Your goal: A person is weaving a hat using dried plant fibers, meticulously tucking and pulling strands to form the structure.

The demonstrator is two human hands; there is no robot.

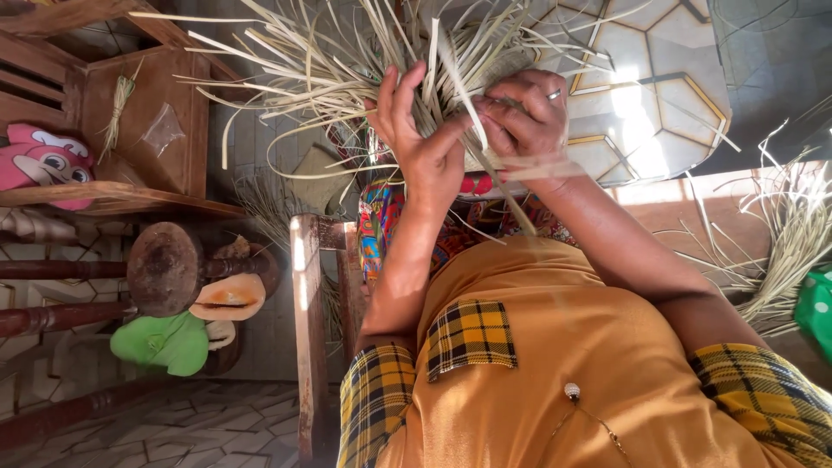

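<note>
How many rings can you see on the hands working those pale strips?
1. A silver ring sits on a finger of the left hand, which grips the woven strips. The right hand shows none, though some fingers are hidden among the strips.

The person wears a mustard-orange top (555, 364) of plain cloth that fills the frame from 5 to 7 o'clock. Its short sleeves end in wide plaid cuffs, yellow crossed with dark navy lines: one cuff (374, 400) at 7 o'clock, the other (767, 392) at 4 o'clock. A square chest pocket (471, 335) of the same plaid sits near 6 o'clock. Below it a small pale round button (572, 392) is stitched on, with a thin cord running from it toward 5 o'clock. A silver ring (554, 94) circles one finger at 1 o'clock. Bright multicoloured patterned cloth (381, 227) covers the lap near the centre.
</note>
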